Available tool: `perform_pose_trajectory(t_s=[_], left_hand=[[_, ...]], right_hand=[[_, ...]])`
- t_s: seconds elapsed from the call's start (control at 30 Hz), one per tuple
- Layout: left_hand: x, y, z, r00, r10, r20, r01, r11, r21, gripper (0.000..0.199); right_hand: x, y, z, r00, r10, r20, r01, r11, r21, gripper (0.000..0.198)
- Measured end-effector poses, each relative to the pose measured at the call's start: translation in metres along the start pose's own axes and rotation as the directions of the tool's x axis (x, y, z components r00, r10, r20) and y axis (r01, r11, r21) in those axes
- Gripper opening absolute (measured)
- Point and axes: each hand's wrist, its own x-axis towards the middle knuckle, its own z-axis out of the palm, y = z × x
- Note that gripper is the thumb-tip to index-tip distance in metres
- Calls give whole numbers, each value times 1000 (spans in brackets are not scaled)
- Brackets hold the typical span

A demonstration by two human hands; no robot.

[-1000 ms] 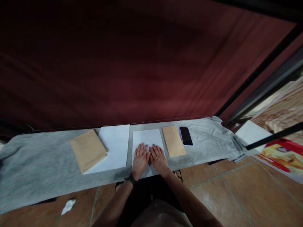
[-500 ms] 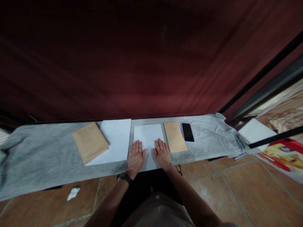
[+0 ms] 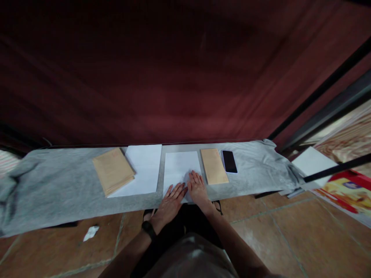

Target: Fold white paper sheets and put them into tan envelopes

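My right hand lies flat, fingers spread, palm down on the near right part of a white sheet of paper. My left hand is open too, fingers fanned and angled toward the right hand, fingertips on the sheet's near edge, palm off the table's front. A dark watch band sits on my left wrist. The sheet lies on a grey cloth covering the long table. Just right of the sheet: a brown envelope, then a black phone, close beside it. Left of the sheet: another white sheet with a stack of brown envelopes overlapping its left side. Dark red curtain behind. Crumpled white scrap on the tiled floor.
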Motion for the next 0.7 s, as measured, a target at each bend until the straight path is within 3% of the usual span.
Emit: perform_pose_trajectory(t_s=[0.23,0.4,0.53,0.7], left_hand=[[26,-5,-13,1000,-8,5,8,999,33,61],[25,-12,-4,995,-52,90,56,997,-46,53],[16,-19,5,994,-36,103,51,989,-140,65],[29,-18,7,991,-134,-20,127,967,-220,56]], right_hand=[[12,2,-19,1000,1,-7,-1,999,46,46],[5,-1,-10,998,-37,48,35,999,36,45],[-7,-4,0,997,-59,49,59,998,0,47],[-11,-6,2,994,-61,95,67,996,-64,54]])
